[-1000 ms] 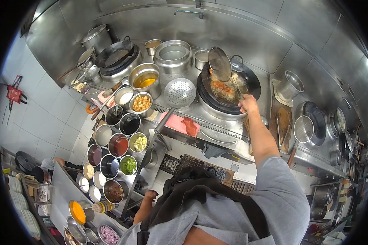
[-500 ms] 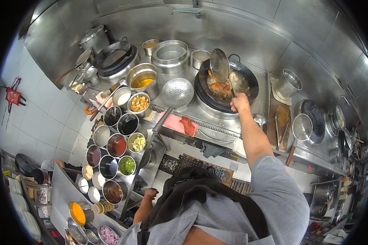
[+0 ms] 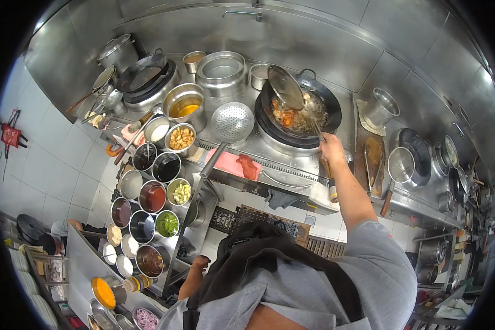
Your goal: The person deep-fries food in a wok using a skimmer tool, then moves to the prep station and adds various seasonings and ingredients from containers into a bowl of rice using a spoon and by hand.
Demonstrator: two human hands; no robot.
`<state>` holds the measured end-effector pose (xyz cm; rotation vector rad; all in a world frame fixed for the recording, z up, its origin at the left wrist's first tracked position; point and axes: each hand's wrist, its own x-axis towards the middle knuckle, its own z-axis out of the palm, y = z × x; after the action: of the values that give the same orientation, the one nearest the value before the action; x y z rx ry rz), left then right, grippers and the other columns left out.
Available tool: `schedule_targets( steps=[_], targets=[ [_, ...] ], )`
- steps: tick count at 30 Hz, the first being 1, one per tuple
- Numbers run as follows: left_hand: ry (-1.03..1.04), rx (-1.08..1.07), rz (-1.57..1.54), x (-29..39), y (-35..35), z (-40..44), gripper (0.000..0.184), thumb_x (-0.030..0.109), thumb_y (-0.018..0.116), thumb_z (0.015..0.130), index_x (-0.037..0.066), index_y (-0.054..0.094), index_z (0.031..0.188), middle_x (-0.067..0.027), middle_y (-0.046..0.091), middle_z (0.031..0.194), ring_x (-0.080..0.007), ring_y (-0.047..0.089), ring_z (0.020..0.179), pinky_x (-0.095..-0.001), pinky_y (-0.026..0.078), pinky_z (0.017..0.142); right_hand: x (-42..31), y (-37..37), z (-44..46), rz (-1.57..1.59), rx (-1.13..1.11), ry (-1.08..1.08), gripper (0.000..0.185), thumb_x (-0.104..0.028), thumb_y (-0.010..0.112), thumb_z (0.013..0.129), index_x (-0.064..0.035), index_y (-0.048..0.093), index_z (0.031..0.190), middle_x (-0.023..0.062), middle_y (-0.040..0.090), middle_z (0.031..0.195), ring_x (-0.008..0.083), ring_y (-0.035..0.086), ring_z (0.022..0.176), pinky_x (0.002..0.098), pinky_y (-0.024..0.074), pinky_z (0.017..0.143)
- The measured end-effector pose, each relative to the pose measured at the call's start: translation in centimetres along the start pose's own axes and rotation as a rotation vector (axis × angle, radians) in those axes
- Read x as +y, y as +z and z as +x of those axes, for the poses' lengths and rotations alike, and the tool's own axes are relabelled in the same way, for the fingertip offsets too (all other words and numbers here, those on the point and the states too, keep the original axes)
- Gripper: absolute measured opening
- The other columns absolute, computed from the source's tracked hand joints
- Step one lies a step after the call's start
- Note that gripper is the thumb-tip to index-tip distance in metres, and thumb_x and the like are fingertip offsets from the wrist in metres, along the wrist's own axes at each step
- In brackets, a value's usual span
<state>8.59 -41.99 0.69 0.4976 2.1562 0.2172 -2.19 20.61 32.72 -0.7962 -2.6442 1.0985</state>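
Note:
My right hand [image 3: 333,149] is closed around the handle of a strainer; its wooden handle end [image 3: 330,179] shows below my fist. The strainer's round mesh head [image 3: 286,87] is tilted over the left side of a black wok [image 3: 331,104]. Orange-brown pieces of food [image 3: 283,115] lie in bubbling oil [image 3: 311,118] beneath it. My left hand [image 3: 202,262] hangs low beside the ingredient counter, fingers curled, with nothing visible in it. Left of the wok, a perforated ladle [image 3: 232,122] rests with its handle over the counter edge.
Metal pots of sauces and cut ingredients [image 3: 152,196] crowd the left counter. A second wok [image 3: 144,74] sits at the back left. On the right are a tall metal pot [image 3: 380,104], a mesh strainer [image 3: 401,165] and another wok [image 3: 421,159]. Someone's arm [image 3: 74,224] shows at far left.
My right hand has moved right and toward me, and the strainer head has tilted further left. More of its wooden handle shows. The whole view has shifted slightly; my left hand stays low.

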Motion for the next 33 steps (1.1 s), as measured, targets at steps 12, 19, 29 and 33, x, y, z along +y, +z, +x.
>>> schedule_targets(
  steps=[12,19,29,33],
  targets=[
    [-0.01,0.055,-0.355,-2.6,-0.6,3.9,0.019,0.022,0.063,0.078,0.008,0.067,0.089,-0.0101,0.063,0.072,-0.0209,0.061,0.057,-0.035,0.051,0.05,3.6,-4.3,-3.7,-0.567,0.163,-0.085,0.031,-0.006,0.054,0.073,-0.0067,0.064,0.102,0.025,0.061,0.088,0.04,0.059,0.089,0.0464,0.0466,0.082],
    [0.205,0.09,-0.054,-1.8,-1.5,2.7,0.019,0.012,0.063,0.077,0.008,0.067,0.095,-0.0097,0.064,0.078,-0.0205,0.063,0.063,-0.0352,0.054,0.051,3.3,-2.7,-7.0,-0.515,0.186,-0.193,0.028,-0.007,0.051,0.075,-0.0082,0.064,0.1,0.025,0.062,0.086,0.0401,0.061,0.083,0.0481,0.0485,0.077],
    [-0.143,-0.015,-0.401,3.3,-4.4,0.0,0.02,0.016,0.06,0.08,0.009,0.066,0.098,-0.0056,0.063,0.09,-0.018,0.062,0.068,-0.0345,0.056,0.056,4.9,0.6,-3.8,-0.526,0.205,-0.038,0.027,-0.005,0.046,0.077,-0.0054,0.062,0.099,0.0248,0.062,0.086,0.0406,0.06,0.086,0.0493,0.0471,0.079],
    [-0.17,0.043,-0.465,1.7,-3.4,1.1,0.02,0.02,0.061,0.08,0.009,0.066,0.096,-0.0076,0.063,0.085,-0.0186,0.062,0.068,-0.0343,0.055,0.055,5.0,1.3,-2.9,-0.472,0.218,-0.051,0.025,-0.005,0.048,0.076,-0.0029,0.061,0.097,0.0266,0.061,0.086,0.0416,0.059,0.087,0.0489,0.0466,0.078]
  ],
)
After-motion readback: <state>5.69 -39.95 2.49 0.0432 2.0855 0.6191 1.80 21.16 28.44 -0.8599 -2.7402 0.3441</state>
